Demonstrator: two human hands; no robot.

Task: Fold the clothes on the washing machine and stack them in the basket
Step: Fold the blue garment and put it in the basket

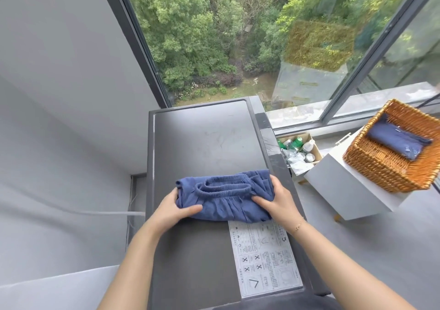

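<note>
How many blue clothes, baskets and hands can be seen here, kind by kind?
Blue clothes: 2, the folded garment on the washing machine and the folded one in the basket.
Wicker baskets: 1.
Hands: 2, left hand and right hand, both gripping the garment on the machine.
Total: 5.

The far half of the washing machine top [204, 138] is bare, so a hand can slide there; the window frame [140, 48] shuts off the back; the wicker basket [381, 167] is open on top, with folded blue cloth [397, 140] filling part of it.
</note>
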